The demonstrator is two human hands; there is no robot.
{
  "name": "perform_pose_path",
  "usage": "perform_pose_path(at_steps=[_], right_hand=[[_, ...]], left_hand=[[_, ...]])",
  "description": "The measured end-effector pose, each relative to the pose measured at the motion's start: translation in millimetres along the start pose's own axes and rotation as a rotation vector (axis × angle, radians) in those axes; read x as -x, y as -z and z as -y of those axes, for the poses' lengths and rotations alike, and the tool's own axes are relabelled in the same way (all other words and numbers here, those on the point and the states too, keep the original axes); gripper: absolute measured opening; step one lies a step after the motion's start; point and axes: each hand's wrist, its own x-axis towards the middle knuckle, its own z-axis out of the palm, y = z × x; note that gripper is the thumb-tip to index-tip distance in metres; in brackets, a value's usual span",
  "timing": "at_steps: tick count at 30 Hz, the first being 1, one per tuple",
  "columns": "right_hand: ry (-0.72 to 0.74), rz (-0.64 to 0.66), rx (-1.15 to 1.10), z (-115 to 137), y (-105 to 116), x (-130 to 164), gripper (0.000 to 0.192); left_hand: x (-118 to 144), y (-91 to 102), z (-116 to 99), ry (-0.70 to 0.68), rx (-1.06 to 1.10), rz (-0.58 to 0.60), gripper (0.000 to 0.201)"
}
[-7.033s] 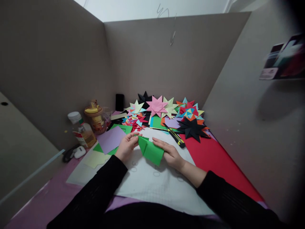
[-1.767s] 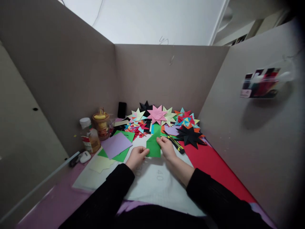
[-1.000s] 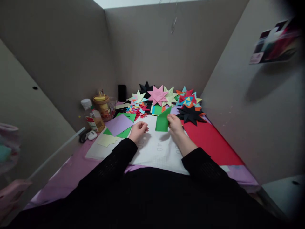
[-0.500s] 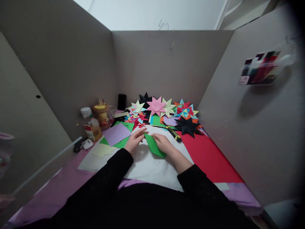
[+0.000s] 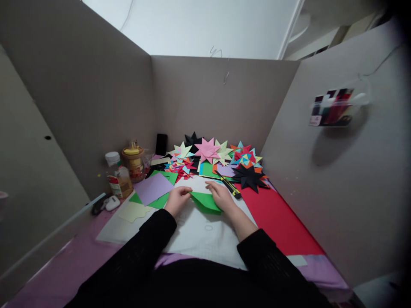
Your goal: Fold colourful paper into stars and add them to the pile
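Observation:
A folded piece of green paper (image 5: pixel 205 202) is held over the white sheet (image 5: pixel 192 239). My left hand (image 5: pixel 177 201) pinches its left corner between thumb and fingers. Along the paper's right side, my right hand (image 5: pixel 222 197) grips it with fingers bent, some of them hidden behind the paper. A yellow-and-black utility knife (image 5: pixel 231 188) lies just beyond my right hand. To the left of my left hand, a purple paper square (image 5: pixel 153 185) rests on green paper with cut-out slots.
Folded paper stars, among them a pink one (image 5: pixel 208 149) and a black one (image 5: pixel 250 177), are heaped at the back. Red card (image 5: pixel 279 222) covers the right side. A bottle (image 5: pixel 119 179), a jar (image 5: pixel 134 162) and a white earbud case (image 5: pixel 112 202) stand left. Grey panels (image 5: pixel 221 98) enclose the table.
The green paper has turned from steeply slanted to flatter, its upper edge now nearly level. My left hand has closed on its left corner. The camera view has tilted up slightly.

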Motion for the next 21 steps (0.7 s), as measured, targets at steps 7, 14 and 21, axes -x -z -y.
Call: perform_pose_path(at_steps=[7, 14, 21], right_hand=[[-0.226, -0.228, -0.54, -16.5, 2.6, -7.8, 0.056], [-0.321, -0.071, -0.706, -9.6, -24.1, -6.1, 0.06], [0.104, -0.216, -0.031, -7.8, 4.7, -3.4, 0.065]], left_hand=[[-10.3, 7.9, 3.9, 0.12, 0.285, -0.18, 0.026], [-4.3, 3.7, -9.0, 0.212, 0.401, -0.084, 0.033], [-3.9, 1.0, -7.0, 0.342, 0.32, -0.007, 0.038]])
